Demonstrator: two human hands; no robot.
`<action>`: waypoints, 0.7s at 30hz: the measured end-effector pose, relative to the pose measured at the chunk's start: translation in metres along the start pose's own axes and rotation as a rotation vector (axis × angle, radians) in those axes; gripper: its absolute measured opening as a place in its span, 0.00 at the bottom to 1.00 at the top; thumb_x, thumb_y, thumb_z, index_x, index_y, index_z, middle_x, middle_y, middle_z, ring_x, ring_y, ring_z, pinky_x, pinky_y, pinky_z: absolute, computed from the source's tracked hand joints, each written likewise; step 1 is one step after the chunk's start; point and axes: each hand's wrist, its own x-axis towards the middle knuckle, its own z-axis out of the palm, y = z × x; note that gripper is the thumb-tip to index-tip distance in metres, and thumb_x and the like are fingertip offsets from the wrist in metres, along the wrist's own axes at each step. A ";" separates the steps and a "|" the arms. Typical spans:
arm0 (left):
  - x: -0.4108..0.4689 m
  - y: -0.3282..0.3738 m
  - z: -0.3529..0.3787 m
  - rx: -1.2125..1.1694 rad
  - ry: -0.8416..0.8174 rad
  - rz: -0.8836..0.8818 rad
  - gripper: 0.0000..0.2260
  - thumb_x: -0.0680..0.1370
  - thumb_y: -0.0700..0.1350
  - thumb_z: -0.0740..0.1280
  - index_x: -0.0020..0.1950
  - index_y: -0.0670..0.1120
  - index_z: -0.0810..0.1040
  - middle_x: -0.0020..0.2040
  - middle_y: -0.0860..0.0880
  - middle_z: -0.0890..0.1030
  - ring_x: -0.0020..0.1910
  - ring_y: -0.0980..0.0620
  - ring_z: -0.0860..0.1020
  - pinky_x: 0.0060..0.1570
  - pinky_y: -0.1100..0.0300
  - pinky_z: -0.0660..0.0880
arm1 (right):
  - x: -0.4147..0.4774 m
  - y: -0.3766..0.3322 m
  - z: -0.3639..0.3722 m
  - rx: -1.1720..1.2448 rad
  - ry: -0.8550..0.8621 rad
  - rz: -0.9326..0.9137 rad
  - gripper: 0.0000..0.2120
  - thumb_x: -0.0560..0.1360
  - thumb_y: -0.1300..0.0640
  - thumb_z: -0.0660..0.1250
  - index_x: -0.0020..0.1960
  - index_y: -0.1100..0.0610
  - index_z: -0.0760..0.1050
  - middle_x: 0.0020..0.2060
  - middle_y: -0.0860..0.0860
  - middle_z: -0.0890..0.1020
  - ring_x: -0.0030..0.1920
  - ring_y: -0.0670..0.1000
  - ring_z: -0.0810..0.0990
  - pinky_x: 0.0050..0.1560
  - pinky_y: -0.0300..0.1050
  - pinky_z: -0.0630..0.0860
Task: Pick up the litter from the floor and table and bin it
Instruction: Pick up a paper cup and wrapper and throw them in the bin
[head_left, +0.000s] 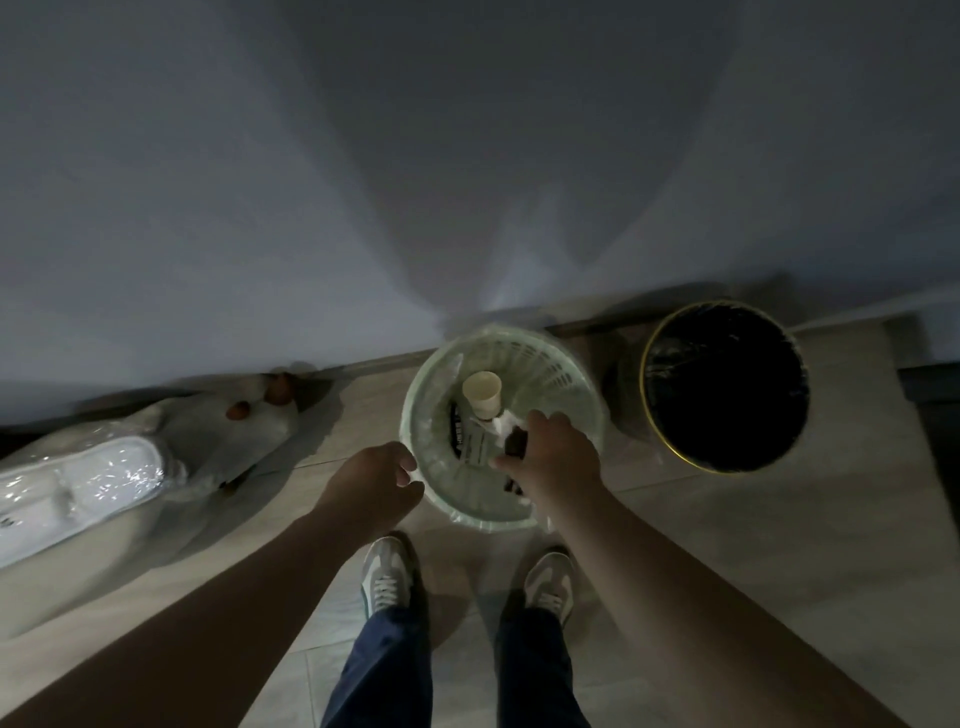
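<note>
A pale green basket bin with a clear liner stands on the floor by the wall, just beyond my shoes. A paper cup, printed paper and dark scraps lie inside it. My right hand hangs over the bin's near right part, its fingers curled around a dark wrapper with a bit of white tissue beside it. At the bin's left rim my left hand has its fingers curled on the edge of the liner.
A black bin with a gold rim and dark liner stands to the right of the green one. To the left lies a white object wrapped in plastic on a pale cloth with two brown round things. The wall is close ahead.
</note>
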 end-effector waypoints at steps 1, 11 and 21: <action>0.000 -0.003 -0.002 -0.006 0.000 0.000 0.10 0.75 0.48 0.68 0.56 0.50 0.78 0.46 0.55 0.79 0.45 0.55 0.77 0.43 0.62 0.70 | 0.004 -0.004 -0.001 0.019 -0.021 -0.037 0.27 0.72 0.41 0.69 0.65 0.53 0.69 0.57 0.54 0.73 0.57 0.56 0.76 0.55 0.47 0.73; -0.022 -0.019 -0.032 0.011 -0.007 0.058 0.11 0.76 0.48 0.67 0.58 0.49 0.76 0.50 0.52 0.80 0.48 0.53 0.78 0.50 0.57 0.76 | -0.005 -0.013 -0.009 -0.157 -0.024 -0.256 0.28 0.76 0.52 0.66 0.73 0.51 0.62 0.67 0.55 0.69 0.64 0.55 0.73 0.60 0.47 0.72; -0.067 -0.013 -0.086 0.136 -0.014 0.190 0.14 0.77 0.49 0.66 0.62 0.50 0.74 0.55 0.52 0.78 0.50 0.55 0.75 0.49 0.63 0.71 | -0.058 -0.044 -0.046 -0.397 -0.001 -0.298 0.17 0.79 0.56 0.61 0.67 0.56 0.68 0.63 0.54 0.73 0.62 0.54 0.74 0.60 0.47 0.72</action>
